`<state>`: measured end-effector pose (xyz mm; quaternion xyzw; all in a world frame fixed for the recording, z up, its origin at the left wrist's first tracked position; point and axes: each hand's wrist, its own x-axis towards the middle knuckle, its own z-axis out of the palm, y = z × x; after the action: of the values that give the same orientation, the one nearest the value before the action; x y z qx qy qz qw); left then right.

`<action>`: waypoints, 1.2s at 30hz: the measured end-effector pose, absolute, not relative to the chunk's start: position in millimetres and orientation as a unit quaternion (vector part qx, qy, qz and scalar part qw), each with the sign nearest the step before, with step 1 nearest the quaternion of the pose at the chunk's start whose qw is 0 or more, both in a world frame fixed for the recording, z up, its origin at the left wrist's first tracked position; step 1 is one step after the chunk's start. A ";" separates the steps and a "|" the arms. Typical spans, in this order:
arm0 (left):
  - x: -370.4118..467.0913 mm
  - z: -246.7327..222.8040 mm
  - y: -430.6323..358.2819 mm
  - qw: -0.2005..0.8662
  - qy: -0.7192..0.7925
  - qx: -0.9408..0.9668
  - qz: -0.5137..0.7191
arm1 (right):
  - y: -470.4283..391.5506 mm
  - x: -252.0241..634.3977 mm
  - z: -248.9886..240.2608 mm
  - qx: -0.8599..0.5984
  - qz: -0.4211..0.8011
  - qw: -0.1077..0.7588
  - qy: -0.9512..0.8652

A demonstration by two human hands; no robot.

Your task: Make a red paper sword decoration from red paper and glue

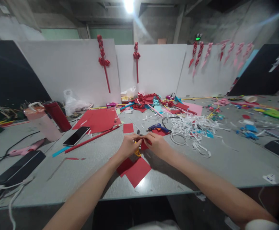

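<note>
My left hand (129,146) and my right hand (159,145) meet above the table, fingers pinched close together. Between their fingertips is a small piece of red paper (144,145), mostly covered by the fingers. Under my left hand lies a yellow looped thing (138,153) that looks like a scissors handle; the hand hides the rest. Square sheets of red paper (138,172) lie overlapping just below the hands. Another red paper square (128,128) lies beyond my left hand. A blue glue gun (158,127) rests past my right hand.
White paper strips (189,126) are heaped at the right, beside a white ring (178,138). Left are a phone (76,136), a red paper tube (92,139), a pink bottle (44,123) and a dark red flask (57,115). White boards (151,70) stand behind, hung with red paper chains.
</note>
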<state>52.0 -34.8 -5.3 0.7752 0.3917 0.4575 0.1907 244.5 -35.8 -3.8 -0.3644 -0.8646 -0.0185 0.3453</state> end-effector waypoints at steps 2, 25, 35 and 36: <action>52.0 -5.8 -34.6 0.190 0.394 0.774 0.457 | -36.7 243.9 -3.4 -0.370 -0.022 0.347 -0.861; 39.3 -13.5 -11.5 0.259 0.472 0.648 0.539 | -11.1 270.7 14.4 -0.427 -0.012 0.472 -0.771; 33.8 -14.6 -7.1 0.233 0.490 0.639 0.546 | -2.3 279.7 16.6 -0.450 0.005 0.483 -0.751; 34.2 -13.9 -8.0 0.235 0.490 0.639 0.545 | -2.8 279.0 16.6 -0.449 0.006 0.484 -0.751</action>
<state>34.2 -8.0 -13.9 0.6388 0.4900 0.5447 0.2349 279.0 -2.8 16.6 -0.4487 -0.7514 0.0057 0.4838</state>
